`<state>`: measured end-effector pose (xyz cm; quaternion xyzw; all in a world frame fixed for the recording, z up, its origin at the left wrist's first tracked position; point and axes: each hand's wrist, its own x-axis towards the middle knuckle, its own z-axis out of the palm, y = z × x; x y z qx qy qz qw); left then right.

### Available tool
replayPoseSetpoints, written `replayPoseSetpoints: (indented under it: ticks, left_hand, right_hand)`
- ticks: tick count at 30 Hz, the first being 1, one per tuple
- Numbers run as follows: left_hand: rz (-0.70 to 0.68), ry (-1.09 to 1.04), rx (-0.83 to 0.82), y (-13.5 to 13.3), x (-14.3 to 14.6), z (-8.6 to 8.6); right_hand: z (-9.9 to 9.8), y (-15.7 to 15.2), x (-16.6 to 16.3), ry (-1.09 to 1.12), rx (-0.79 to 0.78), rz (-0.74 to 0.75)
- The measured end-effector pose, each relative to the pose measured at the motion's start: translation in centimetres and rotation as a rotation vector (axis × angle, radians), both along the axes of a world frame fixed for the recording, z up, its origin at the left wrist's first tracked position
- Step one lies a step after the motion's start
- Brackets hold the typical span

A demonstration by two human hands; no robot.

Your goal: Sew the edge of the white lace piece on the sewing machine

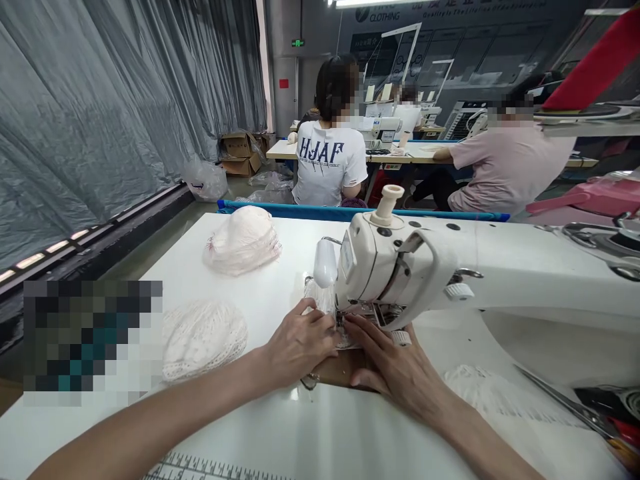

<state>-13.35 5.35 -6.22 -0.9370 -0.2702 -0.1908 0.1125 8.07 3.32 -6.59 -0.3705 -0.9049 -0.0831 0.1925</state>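
Note:
A white sewing machine (425,267) stands on the white table (260,427). Both my hands rest at its needle area. My left hand (300,343) has its fingers curled and pressed on a small piece of white lace (320,297) that runs under the presser foot. My right hand (395,367) lies flat with fingers stretched toward the needle, on a brown piece (340,370) beneath the lace. The needle itself is hidden by the machine head.
A heap of white lace (203,337) lies left of my hands, a bagged bundle (243,240) farther back. More white lace (480,393) lies at the right, with scissors (565,400). A ruler strip (215,467) marks the near edge. Two people sit at tables behind.

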Motion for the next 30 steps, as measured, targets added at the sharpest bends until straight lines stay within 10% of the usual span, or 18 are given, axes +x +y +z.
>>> replayPoseSetpoints:
  ticks: [30]
  left_hand:
    - [-0.007, -0.068, 0.058, -2.9, 0.8, 0.3]
  right_hand:
    - [0.6, -2.2, -0.4, 0.236, -0.036, 0.085]
